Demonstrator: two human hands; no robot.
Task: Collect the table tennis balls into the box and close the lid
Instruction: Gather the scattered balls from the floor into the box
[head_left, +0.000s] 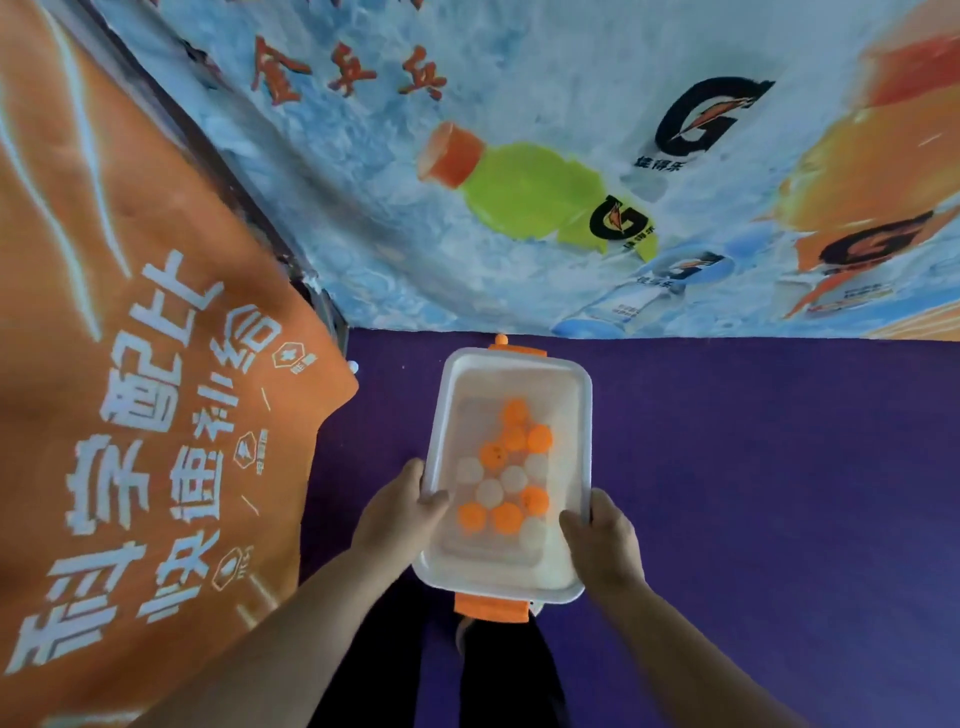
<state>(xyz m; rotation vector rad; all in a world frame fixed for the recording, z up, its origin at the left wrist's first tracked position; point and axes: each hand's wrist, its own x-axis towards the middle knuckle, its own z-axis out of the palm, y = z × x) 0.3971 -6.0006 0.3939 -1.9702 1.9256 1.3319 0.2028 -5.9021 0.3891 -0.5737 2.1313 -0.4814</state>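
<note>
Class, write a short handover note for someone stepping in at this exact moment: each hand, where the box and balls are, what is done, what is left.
Left hand: grips the box at its left edge, thumb on top.
Right hand: grips the right edge.
Done: orange and white balls lie inside. The lid appears to be on, since they show hazily through it.
Left: an orange ball lies just past the far end and a white ball by the banner. Whether the near latch is snapped cannot be told.
</note>
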